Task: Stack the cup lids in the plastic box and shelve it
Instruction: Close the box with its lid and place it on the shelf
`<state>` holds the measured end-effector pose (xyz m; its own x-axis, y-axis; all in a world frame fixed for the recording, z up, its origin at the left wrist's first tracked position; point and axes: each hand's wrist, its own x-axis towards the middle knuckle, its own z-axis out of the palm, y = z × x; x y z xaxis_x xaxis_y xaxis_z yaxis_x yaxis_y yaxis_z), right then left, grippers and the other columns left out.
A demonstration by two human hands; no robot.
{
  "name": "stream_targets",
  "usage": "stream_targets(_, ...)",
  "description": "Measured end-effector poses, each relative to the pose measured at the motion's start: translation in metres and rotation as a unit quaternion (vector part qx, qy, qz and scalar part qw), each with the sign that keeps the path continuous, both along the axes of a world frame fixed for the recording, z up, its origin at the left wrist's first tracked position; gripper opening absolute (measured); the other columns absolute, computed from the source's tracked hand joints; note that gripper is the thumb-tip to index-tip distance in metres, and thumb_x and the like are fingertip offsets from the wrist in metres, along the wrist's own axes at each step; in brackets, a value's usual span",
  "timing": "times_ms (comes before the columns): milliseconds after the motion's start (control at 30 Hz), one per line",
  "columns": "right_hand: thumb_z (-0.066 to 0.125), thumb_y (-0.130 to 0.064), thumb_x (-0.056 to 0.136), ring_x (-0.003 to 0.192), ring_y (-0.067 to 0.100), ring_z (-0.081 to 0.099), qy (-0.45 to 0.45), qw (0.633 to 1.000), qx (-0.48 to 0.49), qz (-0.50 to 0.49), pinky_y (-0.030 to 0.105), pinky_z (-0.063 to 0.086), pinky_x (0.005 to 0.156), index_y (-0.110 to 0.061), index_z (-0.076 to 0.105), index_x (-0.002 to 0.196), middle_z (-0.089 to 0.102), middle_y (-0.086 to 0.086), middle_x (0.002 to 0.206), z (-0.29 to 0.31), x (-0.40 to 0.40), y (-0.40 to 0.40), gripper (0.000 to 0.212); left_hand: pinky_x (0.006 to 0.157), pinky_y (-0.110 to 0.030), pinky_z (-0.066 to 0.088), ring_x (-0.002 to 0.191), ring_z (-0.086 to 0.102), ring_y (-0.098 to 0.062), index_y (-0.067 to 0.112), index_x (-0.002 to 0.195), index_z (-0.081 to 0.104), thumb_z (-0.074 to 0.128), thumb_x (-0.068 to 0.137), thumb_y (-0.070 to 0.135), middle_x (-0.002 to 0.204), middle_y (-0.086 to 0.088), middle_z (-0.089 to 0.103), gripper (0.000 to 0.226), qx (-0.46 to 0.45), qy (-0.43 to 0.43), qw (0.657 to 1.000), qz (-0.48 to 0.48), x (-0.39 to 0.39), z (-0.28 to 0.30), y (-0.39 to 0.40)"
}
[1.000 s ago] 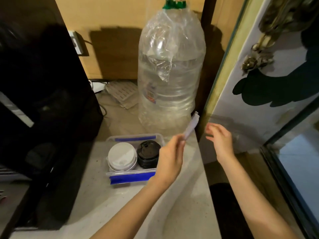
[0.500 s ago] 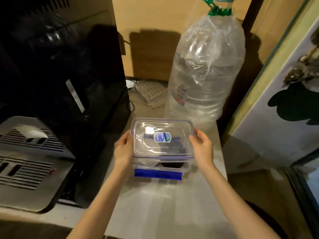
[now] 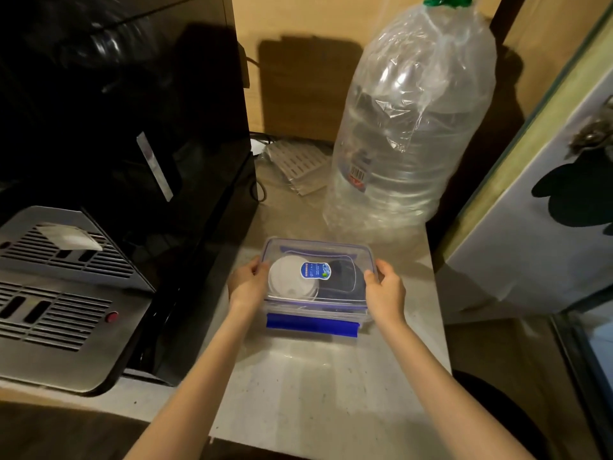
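A clear plastic box (image 3: 315, 312) with blue clasps sits on the pale counter (image 3: 325, 386). Its clear cover (image 3: 351, 252), marked by a blue sticker, lies flat on top. Through the cover I see a stack of white cup lids (image 3: 288, 277) on the left and black cup lids (image 3: 341, 277) on the right. My left hand (image 3: 248, 283) grips the box's left side at the cover rim. My right hand (image 3: 384, 293) grips the right side the same way.
A big water bottle (image 3: 411, 127) wrapped in plastic film stands just behind the box. A black appliance (image 3: 126, 134) and its metal grille tray (image 3: 63, 293) fill the left. A white panel (image 3: 537, 234) closes the right; a wooden wall backs the counter.
The cover, held above the box half a second ago, now rests down on it. Both hands have dropped to the box's sides. A second ago only my left hand held the cover.
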<state>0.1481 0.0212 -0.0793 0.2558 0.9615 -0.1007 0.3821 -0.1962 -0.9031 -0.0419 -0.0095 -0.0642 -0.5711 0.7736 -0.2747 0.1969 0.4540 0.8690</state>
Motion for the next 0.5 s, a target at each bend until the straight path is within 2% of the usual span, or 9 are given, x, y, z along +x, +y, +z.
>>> stream_targets(133, 0.047, -0.009, 0.093, 0.112, 0.027, 0.055, 0.018, 1.0, -0.02, 0.007, 0.036, 0.047, 0.09, -0.008, 0.044, 0.132, 0.057, 0.014, 0.129, -0.002, 0.004, -0.003, 0.039, 0.073, -0.03, 0.047, 0.083, 0.057, -0.017, 0.011, 0.119, 0.058, 0.053, 0.091, 0.024, 0.118, -0.012, 0.064, 0.031, -0.002, -0.014, 1.0, 0.004, -0.003, -0.001, -0.002)
stream_targets(200, 0.046, -0.01, 0.094, 0.104, 0.02, 0.055, 0.032, 0.999, -0.034, 0.021, 0.028, 0.053, 0.076, -0.012, 0.042, 0.134, 0.055, 0.01, 0.129, -0.001, 0.008, -0.004, 0.04, 0.08, -0.035, 0.051, 0.095, 0.062, -0.025, 0.013, 0.126, 0.053, 0.057, 0.089, 0.021, 0.121, -0.012, 0.062, 0.037, -0.007, -0.018, 1.0, -0.003, -0.005, -0.001, -0.004)
stream_targets(267, 0.046, -0.013, 0.095, 0.096, 0.015, 0.053, 0.038, 0.998, -0.035, 0.034, 0.018, 0.047, 0.058, -0.016, 0.045, 0.133, 0.056, 0.005, 0.123, -0.001, 0.011, -0.007, 0.038, 0.086, -0.041, 0.053, 0.102, 0.062, -0.03, 0.017, 0.129, 0.05, 0.06, 0.087, 0.02, 0.123, -0.011, 0.062, 0.044, -0.014, -0.023, 0.999, -0.017, -0.007, 0.0, -0.006)
stream_targets(367, 0.048, -0.015, 0.094, 0.089, 0.012, 0.056, 0.047, 0.998, -0.031, 0.031, 0.017, 0.046, 0.052, -0.019, 0.049, 0.128, 0.057, 0.001, 0.113, -0.001, 0.018, -0.011, 0.035, 0.084, -0.043, 0.054, 0.095, 0.063, -0.027, 0.019, 0.127, 0.053, 0.063, 0.084, 0.023, 0.118, -0.01, 0.064, 0.044, -0.007, -0.031, 0.999, -0.041, -0.007, -0.001, -0.012)
stream_targets(500, 0.055, -0.012, 0.089, 0.072, 0.003, 0.055, 0.053, 0.998, -0.027, 0.006, 0.015, 0.042, 0.048, -0.012, 0.051, 0.114, 0.056, 0.001, 0.099, 0.0, 0.027, -0.021, 0.025, 0.077, -0.04, 0.057, 0.088, 0.065, -0.023, 0.021, 0.124, 0.054, 0.063, 0.084, 0.027, 0.114, -0.009, 0.065, 0.041, 0.015, -0.028, 0.997, -0.067, -0.004, -0.008, -0.024)
